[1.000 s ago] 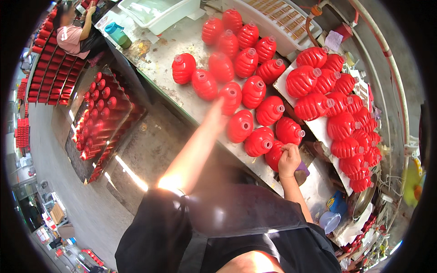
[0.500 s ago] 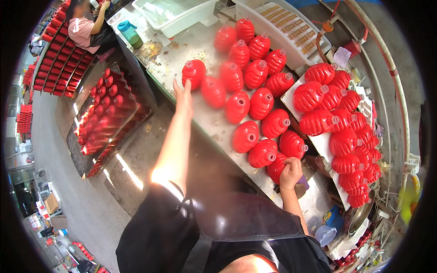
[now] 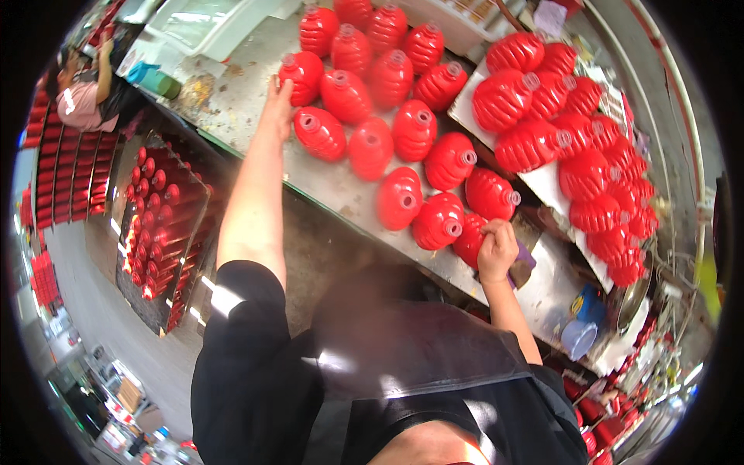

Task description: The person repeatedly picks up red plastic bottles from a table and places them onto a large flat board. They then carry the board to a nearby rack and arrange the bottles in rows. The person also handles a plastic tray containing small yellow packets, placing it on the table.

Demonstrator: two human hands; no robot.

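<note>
Red bottle [image 3: 304,79] sits just right of the half-spread left hand [image 3: 276,108]; the right hand [image 3: 499,251] pinches another bottle [image 3: 466,241].

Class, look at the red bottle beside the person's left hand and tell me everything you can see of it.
The red bottle is glossy, perhaps plastic or glass, with a rounded body narrowing to a short neck at its upper left in the picture. It seems to stand upright on the stained, pale worktable, beside similar bottles. The left hand is at its lower left side and seems to touch it. Its base cannot be seen.
</note>
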